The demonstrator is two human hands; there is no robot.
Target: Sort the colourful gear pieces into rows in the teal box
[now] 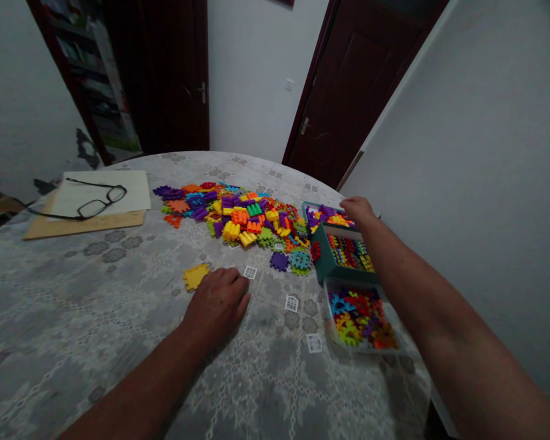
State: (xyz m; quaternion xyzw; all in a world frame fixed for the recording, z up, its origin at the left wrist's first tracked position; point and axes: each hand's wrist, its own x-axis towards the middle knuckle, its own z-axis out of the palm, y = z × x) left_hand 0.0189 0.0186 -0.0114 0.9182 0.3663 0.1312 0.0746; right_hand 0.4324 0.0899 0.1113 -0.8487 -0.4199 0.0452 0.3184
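My left hand (220,299) rests palm down on the tablecloth, its fingers curled under and fingertips hidden. A yellow square toothed tile (195,277) lies flat at its little-finger side, its near corner meeting the hand. Stretched out to the far right, my right hand (361,211) is over the far box (305,214) of purple, yellow and orange blocks (325,215). Its fingers are close together and bent down; what they hold, if anything, cannot be made out. A purple tile (279,261) and a teal gear-shaped tile (299,259) lie between the hands.
A heap of colourful plastic pieces (238,217) spreads across the table's middle. A green box (327,263) of sorted pieces and a clear tub (334,348) of mixed pieces stand at the right, beneath my right arm. Glasses (91,209) lie on papers (137,186) at left.
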